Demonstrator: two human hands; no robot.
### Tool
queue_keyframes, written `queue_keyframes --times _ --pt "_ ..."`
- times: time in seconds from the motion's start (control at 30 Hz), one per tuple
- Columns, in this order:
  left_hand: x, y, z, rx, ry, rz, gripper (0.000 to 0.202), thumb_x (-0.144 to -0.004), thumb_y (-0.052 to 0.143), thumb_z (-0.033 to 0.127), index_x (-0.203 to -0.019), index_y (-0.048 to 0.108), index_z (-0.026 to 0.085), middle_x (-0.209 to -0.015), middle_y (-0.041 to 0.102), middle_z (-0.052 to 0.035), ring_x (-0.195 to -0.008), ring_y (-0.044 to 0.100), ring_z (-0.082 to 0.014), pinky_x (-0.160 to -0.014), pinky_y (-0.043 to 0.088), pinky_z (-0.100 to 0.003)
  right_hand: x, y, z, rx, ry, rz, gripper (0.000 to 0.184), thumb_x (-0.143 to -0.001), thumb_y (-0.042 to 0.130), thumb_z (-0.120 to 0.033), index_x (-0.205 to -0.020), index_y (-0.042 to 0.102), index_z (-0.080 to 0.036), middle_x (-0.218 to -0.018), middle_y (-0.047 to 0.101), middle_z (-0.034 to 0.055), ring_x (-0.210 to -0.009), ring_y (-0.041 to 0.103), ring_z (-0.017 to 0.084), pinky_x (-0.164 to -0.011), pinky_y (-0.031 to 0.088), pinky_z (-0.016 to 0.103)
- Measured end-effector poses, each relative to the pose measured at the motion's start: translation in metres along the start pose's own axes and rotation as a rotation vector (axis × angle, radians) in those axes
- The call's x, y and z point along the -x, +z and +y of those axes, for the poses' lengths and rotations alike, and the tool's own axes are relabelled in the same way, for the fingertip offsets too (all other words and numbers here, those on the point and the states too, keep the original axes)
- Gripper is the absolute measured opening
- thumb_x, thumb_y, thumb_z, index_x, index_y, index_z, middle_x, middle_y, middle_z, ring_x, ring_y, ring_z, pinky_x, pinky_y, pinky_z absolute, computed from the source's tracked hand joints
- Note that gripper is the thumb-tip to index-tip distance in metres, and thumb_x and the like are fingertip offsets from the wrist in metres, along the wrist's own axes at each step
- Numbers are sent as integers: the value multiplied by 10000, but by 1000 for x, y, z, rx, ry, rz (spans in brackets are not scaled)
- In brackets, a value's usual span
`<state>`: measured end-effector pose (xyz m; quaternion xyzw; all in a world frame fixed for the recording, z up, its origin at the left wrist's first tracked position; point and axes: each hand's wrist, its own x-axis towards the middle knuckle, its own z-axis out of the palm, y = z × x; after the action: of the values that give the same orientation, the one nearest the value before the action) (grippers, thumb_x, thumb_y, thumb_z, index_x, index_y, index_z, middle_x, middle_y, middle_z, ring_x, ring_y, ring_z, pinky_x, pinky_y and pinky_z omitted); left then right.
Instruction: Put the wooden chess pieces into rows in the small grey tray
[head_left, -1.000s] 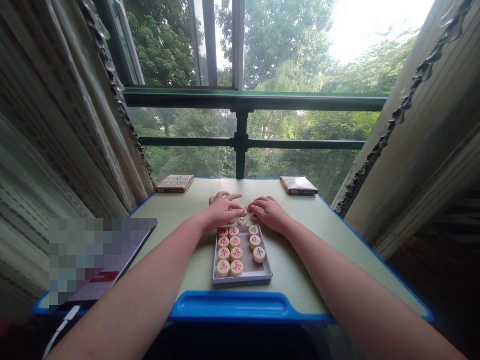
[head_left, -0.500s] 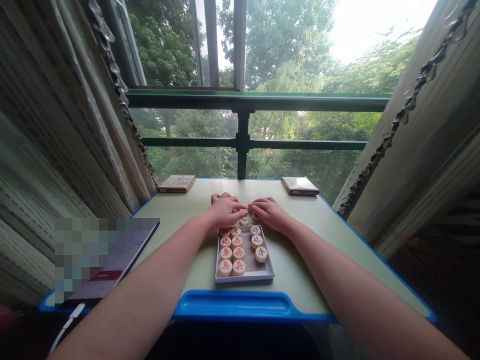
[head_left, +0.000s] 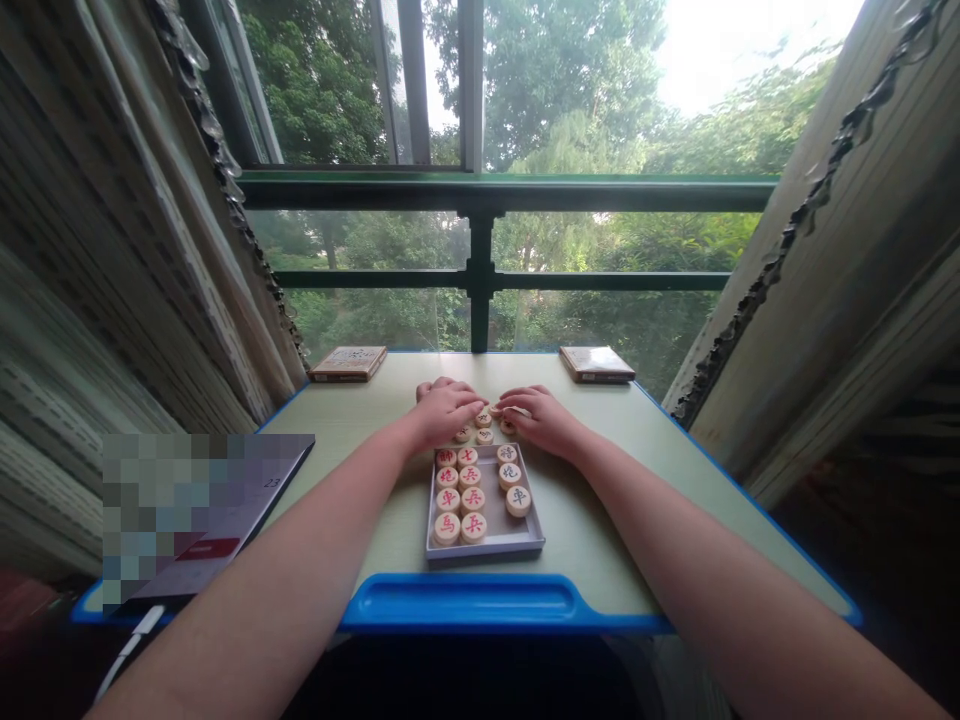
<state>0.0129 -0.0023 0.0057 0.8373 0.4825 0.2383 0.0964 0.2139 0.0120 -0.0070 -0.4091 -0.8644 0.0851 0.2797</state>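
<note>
Beyond the box, my left hand (head_left: pixel 448 410) rests low over several round Chinese chess pieces, its fingers stretched toward the middle. My right hand (head_left: pixel 546 418) faces it from the other side, fingers extended and partly covering a piece (head_left: pixel 508 427). Between the hands lie loose pieces with dark characters, among them one chess piece (head_left: pixel 484 437) near the box's far edge. Nearer me is a shallow white box (head_left: pixel 495 547). Red-marked pieces (head_left: pixel 472 500) fill two columns on its left; black-marked pieces (head_left: pixel 517 501) form a column on its right.
The pale table (head_left: pixel 382 540) has a blue rim with a moulded tray (head_left: pixel 469 598) in front. At the far corners lie two flat boxes, a left one (head_left: pixel 349 364) and a right one (head_left: pixel 597 364). A laptop-like device (head_left: pixel 247 500) with a white cable (head_left: pixel 146 622) stands left.
My hands have moved slightly apart, uncovering more loose pieces between them. The pieces in the box keep their arrangement. The whole view has shifted a little.
</note>
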Motion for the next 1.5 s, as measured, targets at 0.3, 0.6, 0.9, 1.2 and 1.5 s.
queue_keyframes --times 0.3,0.6,0.9,1.2,1.5 --pt "-1 3 1 -27 -29 -21 388 -849 357 368 -863 725 247 -1076 642 -14 -1110 423 -251 -993 274 -425 9 -15 -11 27 -3 -92 169 -713 603 -142 -795 729 -219 -877 684 35 -874 509 208 -842 408 348" --pt "-2 2 -17 -91 -134 -20 349 -759 431 240 -1000 685 238 -1159 615 -16 -1104 490 -224 -1005 330 -366 3 -7 -20 -71 -34 -136 158 -749 636 -259 -874 733 -261 -996 634 40 -971 481 208 -914 344 361" --pt "-5 2 -22 -31 -133 -3 354 -740 429 239 -986 679 189 -1124 624 -49 -1088 516 -224 -1008 351 -341 1 -5 -22 -108 66 -123 110 -704 680 -309 -769 726 -233 -976 633 43 -981 467 226 -925 342 378" --pt "-2 -2 -15 86 -212 -20 408 -765 402 243 -1068 632 93 -1154 596 -131 -1094 524 -231 -979 377 -320 1 -18 -10 -129 200 -140 239 -686 616 -170 -896 714 -227 -1013 612 55 -998 488 231 -903 388 358" --pt "-3 0 -15 381 -348 -20 396 -777 388 268 -1074 606 122 -1162 594 -114 -1005 577 -207 -859 464 -306 3 -13 -8 -224 166 -164 317 -650 553 -52 -896 699 -189 -991 627 51 -857 570 162 -739 465 256"
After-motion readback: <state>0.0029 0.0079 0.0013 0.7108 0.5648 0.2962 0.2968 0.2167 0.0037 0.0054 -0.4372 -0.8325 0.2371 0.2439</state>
